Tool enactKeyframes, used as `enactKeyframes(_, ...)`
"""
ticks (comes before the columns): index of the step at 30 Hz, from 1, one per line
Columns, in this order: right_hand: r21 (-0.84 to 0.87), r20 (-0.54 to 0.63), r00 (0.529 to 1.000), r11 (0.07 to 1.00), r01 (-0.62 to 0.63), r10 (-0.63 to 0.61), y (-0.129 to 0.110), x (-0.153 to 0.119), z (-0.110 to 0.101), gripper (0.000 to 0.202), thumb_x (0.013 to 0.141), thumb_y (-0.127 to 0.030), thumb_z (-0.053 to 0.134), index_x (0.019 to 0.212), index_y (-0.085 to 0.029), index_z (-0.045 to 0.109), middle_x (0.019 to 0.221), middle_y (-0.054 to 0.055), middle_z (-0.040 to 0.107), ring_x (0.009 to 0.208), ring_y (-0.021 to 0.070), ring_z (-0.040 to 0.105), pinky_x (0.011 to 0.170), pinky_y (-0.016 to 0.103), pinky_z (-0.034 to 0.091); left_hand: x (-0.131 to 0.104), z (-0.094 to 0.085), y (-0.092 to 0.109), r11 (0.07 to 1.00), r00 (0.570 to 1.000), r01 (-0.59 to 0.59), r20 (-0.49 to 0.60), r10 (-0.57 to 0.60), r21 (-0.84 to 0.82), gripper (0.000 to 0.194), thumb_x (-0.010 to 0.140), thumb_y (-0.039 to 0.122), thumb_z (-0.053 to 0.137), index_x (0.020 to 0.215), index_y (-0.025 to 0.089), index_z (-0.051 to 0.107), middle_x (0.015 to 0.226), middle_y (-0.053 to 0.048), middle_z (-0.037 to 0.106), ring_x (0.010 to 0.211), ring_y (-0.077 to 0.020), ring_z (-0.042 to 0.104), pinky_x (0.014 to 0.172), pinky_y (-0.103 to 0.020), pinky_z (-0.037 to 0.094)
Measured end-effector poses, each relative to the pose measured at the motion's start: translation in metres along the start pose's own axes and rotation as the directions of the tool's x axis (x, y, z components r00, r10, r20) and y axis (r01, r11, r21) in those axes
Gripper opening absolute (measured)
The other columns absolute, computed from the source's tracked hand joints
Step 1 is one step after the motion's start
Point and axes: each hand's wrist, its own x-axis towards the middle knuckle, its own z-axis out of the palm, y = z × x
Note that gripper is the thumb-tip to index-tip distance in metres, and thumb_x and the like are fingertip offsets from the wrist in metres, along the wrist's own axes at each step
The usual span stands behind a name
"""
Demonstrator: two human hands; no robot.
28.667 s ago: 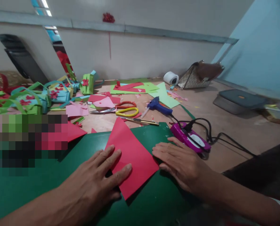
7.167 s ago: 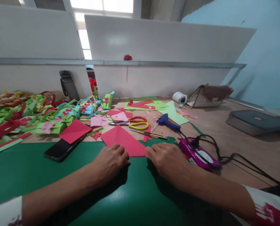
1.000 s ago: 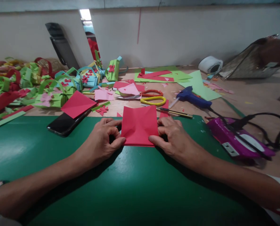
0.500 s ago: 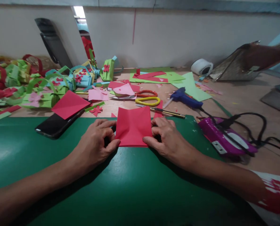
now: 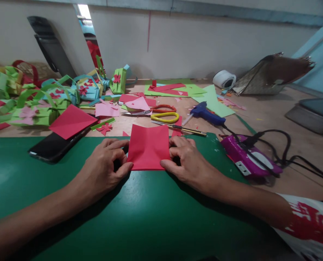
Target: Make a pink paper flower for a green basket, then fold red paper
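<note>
A folded piece of red paper stands partly raised on the green mat, its lower edge creased toward me. My left hand pinches its left side, thumb at the lower left corner. At the opposite side my right hand grips the paper, with the thumb over the lower right corner and the fingers curled behind. Just beyond the paper lie a cutter knife and scissors with red and yellow handles.
Several folded paper baskets crowd the left. Another red sheet rests on a black phone. To the right are a blue glue gun, a purple power strip with cables, a white roll and a bag.
The view has turned slightly to the right, so everything sits further left in the picture. Both hands keep the same hold on the red paper.
</note>
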Motion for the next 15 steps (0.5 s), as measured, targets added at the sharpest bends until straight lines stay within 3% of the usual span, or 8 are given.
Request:
enactKeyframes(2,-0.026,0.012,1.000,0.999,-0.020,0.020,0.000,-0.001,0.001,0.025,0.083,-0.023,0.059,0.062,-0.018,0.046,0.088,0.005,0.052,0.089,0.0216,0.049,0.083,0.040,0.036,-0.001,0.000,0.000,1.000,1.000,-0.007,0.002,0.007,-0.007,0.027,0.081,0.031,0.053,0.058,0.019,0.048,0.118,-0.013,0.062,0.114,-0.0328,0.049,0.092,-0.050,0.041)
enactKeyframes(4,-0.049,-0.035,0.999,0.998,-0.026,0.024,0.002,-0.003,0.003,0.013,0.082,-0.027,0.062,0.083,-0.016,0.055,0.095,0.009,0.055,0.093,0.0251,0.050,0.083,0.043,0.038,-0.002,0.000,-0.001,0.999,1.000,0.007,-0.017,-0.007,-0.032,0.019,0.080,0.031,0.055,0.066,0.019,0.050,0.114,-0.012,0.062,0.107,-0.0302,0.053,0.089,-0.047,0.043)
enactKeyframes(6,-0.124,-0.183,0.982,0.992,0.015,-0.037,0.005,-0.007,0.005,0.043,0.079,-0.031,0.066,0.114,-0.011,0.050,0.108,0.015,0.056,0.100,0.0301,0.050,0.087,0.048,0.037,-0.004,0.000,-0.002,0.998,0.998,0.041,-0.040,-0.044,-0.055,0.016,0.080,0.031,0.059,0.086,0.018,0.053,0.107,-0.011,0.061,0.099,-0.0266,0.056,0.084,-0.043,0.045)
enactKeyframes(7,-0.196,-0.264,0.959,0.979,0.052,-0.104,0.007,-0.008,0.006,0.056,0.080,-0.032,0.067,0.125,-0.009,0.044,0.113,0.018,0.056,0.103,0.0323,0.049,0.089,0.051,0.035,-0.005,0.000,-0.002,0.997,0.997,0.042,-0.057,-0.045,-0.059,0.023,0.080,0.030,0.060,0.098,0.016,0.053,0.106,-0.011,0.060,0.097,-0.0255,0.056,0.083,-0.042,0.045)
enactKeyframes(9,-0.370,-0.329,0.892,0.912,0.180,-0.309,0.009,-0.011,0.006,0.055,0.085,-0.027,0.061,0.132,-0.008,0.040,0.111,0.019,0.057,0.102,0.0328,0.050,0.090,0.053,0.032,-0.005,0.000,-0.004,0.999,0.995,-0.030,-0.092,0.027,-0.031,0.040,0.083,0.029,0.060,0.119,0.015,0.048,0.110,-0.011,0.058,0.100,-0.0251,0.054,0.084,-0.041,0.044)
enactKeyframes(12,-0.469,-0.151,0.775,0.735,0.490,-0.613,0.011,-0.011,0.002,0.032,0.093,-0.013,0.042,0.122,-0.014,0.055,0.086,0.010,0.061,0.082,0.0241,0.053,0.084,0.046,0.034,-0.003,-0.001,-0.008,0.965,0.963,-0.241,-0.097,0.250,0.102,0.039,0.089,0.025,0.056,0.128,0.025,0.050,0.106,-0.008,0.056,0.095,-0.0230,0.052,0.082,-0.040,0.041)
enactKeyframes(15,-0.379,-0.003,0.690,0.640,0.669,-0.723,0.011,-0.006,-0.003,0.036,0.094,-0.010,0.034,0.117,-0.016,0.061,0.074,0.006,0.059,0.068,0.0189,0.048,0.076,0.040,0.035,0.002,-0.003,-0.012,0.897,0.912,-0.409,0.035,0.409,0.167,0.030,0.093,0.021,0.048,0.116,0.036,0.061,0.086,-0.002,0.056,0.078,-0.0171,0.050,0.076,-0.037,0.037)
